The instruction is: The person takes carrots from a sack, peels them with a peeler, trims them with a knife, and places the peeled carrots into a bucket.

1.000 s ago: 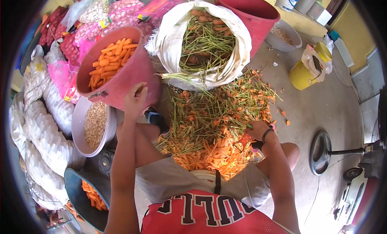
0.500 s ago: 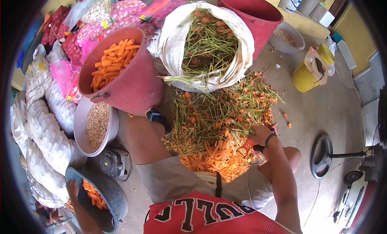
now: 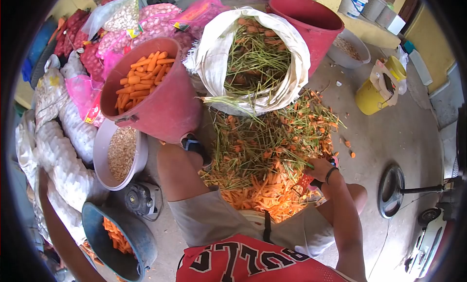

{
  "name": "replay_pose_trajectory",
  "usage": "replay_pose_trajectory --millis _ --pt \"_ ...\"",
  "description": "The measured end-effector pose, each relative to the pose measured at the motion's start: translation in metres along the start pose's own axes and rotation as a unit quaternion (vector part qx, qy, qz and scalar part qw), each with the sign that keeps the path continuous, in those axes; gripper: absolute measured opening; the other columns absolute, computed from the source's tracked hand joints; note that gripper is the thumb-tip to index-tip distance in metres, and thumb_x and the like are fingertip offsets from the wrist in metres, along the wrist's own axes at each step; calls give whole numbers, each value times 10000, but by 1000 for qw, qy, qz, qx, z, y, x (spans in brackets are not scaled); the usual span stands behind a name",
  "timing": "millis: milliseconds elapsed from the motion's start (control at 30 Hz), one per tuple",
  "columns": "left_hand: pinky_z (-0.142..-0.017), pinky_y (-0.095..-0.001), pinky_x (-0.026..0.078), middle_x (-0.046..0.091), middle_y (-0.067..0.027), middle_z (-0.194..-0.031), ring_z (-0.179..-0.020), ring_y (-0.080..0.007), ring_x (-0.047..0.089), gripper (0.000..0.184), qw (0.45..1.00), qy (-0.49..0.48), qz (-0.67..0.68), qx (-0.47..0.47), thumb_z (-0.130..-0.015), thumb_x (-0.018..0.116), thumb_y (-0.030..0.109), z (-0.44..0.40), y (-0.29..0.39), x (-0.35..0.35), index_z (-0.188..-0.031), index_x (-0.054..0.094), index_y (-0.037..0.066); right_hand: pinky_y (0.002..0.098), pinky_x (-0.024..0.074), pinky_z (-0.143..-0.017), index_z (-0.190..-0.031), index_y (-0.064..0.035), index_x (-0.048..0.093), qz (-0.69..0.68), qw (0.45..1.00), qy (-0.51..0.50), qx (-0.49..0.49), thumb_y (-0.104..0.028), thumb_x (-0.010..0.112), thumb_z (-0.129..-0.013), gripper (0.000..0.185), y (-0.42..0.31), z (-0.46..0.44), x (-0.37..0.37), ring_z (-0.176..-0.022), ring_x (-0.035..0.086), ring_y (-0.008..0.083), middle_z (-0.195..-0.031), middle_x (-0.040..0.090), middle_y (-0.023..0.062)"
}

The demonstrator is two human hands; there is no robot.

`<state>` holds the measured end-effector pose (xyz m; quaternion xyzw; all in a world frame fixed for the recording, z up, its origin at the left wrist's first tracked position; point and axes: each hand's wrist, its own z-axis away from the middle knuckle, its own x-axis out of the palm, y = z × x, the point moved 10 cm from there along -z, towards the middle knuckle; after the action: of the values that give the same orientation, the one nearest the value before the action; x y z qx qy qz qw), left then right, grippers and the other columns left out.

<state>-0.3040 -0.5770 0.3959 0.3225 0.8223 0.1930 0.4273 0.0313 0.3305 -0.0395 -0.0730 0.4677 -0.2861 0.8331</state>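
Note:
My right hand [image 3: 320, 170] is closed round a slim tool with a green end [image 3: 309, 165], whose exact kind I cannot make out. A red piece with openings [image 3: 303, 183] lies just below this hand; whether it is part of the tool is unclear. Orange carrot peelings [image 3: 265, 192] heap up between my legs, with green stems and carrot tops [image 3: 262, 141] beyond them. My left hand [image 3: 43, 177] is stretched out at the far left over white sacks, its fingers blurred. Below it, a blue tub [image 3: 146, 236] holds peeled carrots [image 3: 116, 236].
A red bucket of peeled carrots [image 3: 165, 107] stands ahead on the left, next to a white sack [image 3: 211, 53] full of stems. Nearby are a basin [image 3: 141, 160], a scale [image 3: 141, 200], filled white sacks [image 3: 68, 160], a yellow bucket [image 3: 368, 98] and a round-based stand [image 3: 390, 190].
My left hand has moved up and away from the blue tub towards the white sacks. My right hand stays nearly in place above the peelings. The view has shifted slightly.

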Motion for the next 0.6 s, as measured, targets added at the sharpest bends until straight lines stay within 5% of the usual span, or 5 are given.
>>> replay_pose_trajectory --millis 133,233,400,500,600 --pt "-1092 -354 333 378 -58 -1476 -1317 -195 426 512 986 -33 163 22 -1022 391 281 -117 128 106 -1488 300 92 448 488 -828 -1030 -11 630 -57 998 25 -28 -391 631 -855 419 -21 3 -13 -923 633 394 -960 662 236" --pt "-1018 -312 401 514 -61 -1361 -1170 -169 536 447 984 -96 124 89 -985 462 337 -125 227 230 -1366 510 109 457 485 -816 -1017 -11 618 -60 997 35 -44 -388 634 -852 412 -25 1 -13 -909 628 407 -944 656 244" --pt "-882 -331 470 631 -72 -1155 -1012 -190 606 231 859 -449 115 217 -930 553 139 41 356 518 -1121 639 41 467 483 -806 -1006 1 602 -20 1000 11 -12 -402 633 -853 432 -16 0 -13 -902 627 412 -927 652 250" --pt "-806 -367 496 680 -152 -949 -891 -240 648 200 821 -477 66 308 -904 591 149 142 374 644 -1020 653 -2 465 484 -800 -1007 6 601 9 1000 -3 -9 -412 629 -854 446 -12 -3 -13 -899 631 403 -916 654 247" --pt "-845 -404 498 665 -169 -1093 -992 -344 630 260 777 -549 -85 295 -892 561 176 199 363 741 -1092 662 44 460 486 -800 -986 0 616 -23 1000 -5 -8 -410 626 -858 430 -14 -8 -22 -906 634 390 -917 660 232"
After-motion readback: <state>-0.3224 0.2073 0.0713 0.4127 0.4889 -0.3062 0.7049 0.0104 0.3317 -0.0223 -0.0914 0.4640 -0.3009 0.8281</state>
